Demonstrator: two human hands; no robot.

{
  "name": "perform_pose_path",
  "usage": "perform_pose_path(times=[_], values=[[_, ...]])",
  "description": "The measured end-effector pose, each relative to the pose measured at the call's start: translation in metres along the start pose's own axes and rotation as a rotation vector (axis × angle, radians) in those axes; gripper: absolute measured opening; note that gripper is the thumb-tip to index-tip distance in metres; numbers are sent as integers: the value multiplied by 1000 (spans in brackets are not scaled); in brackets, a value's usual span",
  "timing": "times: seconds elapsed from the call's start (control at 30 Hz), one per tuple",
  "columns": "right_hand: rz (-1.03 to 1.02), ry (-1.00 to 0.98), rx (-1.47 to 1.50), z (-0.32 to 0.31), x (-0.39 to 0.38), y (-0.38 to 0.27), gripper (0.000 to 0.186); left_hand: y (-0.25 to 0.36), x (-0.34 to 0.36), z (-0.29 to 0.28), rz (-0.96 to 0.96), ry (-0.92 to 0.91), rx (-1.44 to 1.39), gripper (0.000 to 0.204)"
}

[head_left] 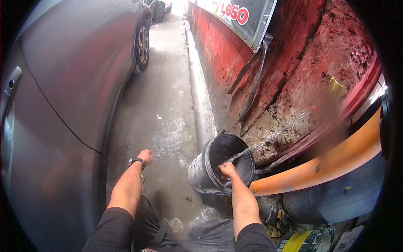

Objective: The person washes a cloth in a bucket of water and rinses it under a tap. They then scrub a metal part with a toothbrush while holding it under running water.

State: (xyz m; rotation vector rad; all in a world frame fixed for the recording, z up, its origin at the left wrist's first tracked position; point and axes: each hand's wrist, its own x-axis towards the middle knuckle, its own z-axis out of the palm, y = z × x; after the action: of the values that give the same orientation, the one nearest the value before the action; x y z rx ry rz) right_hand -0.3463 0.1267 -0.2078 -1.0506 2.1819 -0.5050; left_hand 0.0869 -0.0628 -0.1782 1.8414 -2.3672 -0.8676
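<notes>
A dark bucket (197, 174) with a pale, scuffed outside stands tilted beside the wall. My right hand (227, 169) is over its mouth, the forearm crossing the near rim. Those fingers are curled, and what they hold, if anything, is hidden. A stream of water (260, 145) comes in from the right and falls into the bucket by this hand. My left hand (147, 156), with a dark wristwatch (136, 161) on the wrist, hangs closed above the wet floor (168, 134), apart from the bucket and showing nothing in it.
A grey car (63, 84) stands close along the left. On the right runs a red, crumbling wall (285, 54) with a sign panel (252, 25). An orange curved band (323, 164) lines a large blue-grey container (336, 197). A paint-smeared can (306, 239) sits at lower right.
</notes>
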Motion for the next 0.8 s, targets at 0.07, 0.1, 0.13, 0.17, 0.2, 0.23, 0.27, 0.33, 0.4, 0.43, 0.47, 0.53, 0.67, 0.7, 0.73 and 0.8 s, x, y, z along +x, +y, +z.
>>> perform_pose_path(times=[0.07,0.1,0.13,0.17,0.2,0.23,0.27,0.33,0.4,0.43,0.47,0.53,0.67,0.7,0.73,0.8], values=[[117,-46,111,-4,-18,-26,34,0,-6,-7,-39,-46,16,19],[139,-54,119,-4,-17,-25,34,8,-10,-12,-57,-88,28,21],[160,-58,127,-5,-16,-25,33,14,-12,-16,-72,-126,40,23],[181,-64,135,-5,-15,-24,33,15,-11,-15,-70,-122,41,23],[36,-18,23,1,-6,-11,32,14,-10,-14,-68,-118,43,24],[-106,40,-93,3,5,10,32,19,-6,-12,-53,-113,40,24],[-249,90,-208,6,14,24,31,18,-2,-8,-26,-84,29,22],[-122,42,-172,14,17,25,31,7,0,-2,7,-31,15,19],[-77,30,-158,15,16,24,31,3,3,1,22,-29,31,17],[-96,37,-159,16,14,22,31,2,3,1,28,-29,40,16],[-115,44,-159,16,11,20,32,2,2,0,28,-34,35,15],[-119,58,-167,15,7,16,32,2,0,-1,29,-41,23,13],[-349,214,-271,17,8,26,32,0,4,4,34,-16,1,11],[-283,174,-246,17,13,30,32,1,4,4,39,-12,0,11],[-217,131,-220,16,16,30,31,1,5,4,40,-8,0,11],[-136,76,-192,16,19,32,31,3,5,5,39,-33,0,11]])
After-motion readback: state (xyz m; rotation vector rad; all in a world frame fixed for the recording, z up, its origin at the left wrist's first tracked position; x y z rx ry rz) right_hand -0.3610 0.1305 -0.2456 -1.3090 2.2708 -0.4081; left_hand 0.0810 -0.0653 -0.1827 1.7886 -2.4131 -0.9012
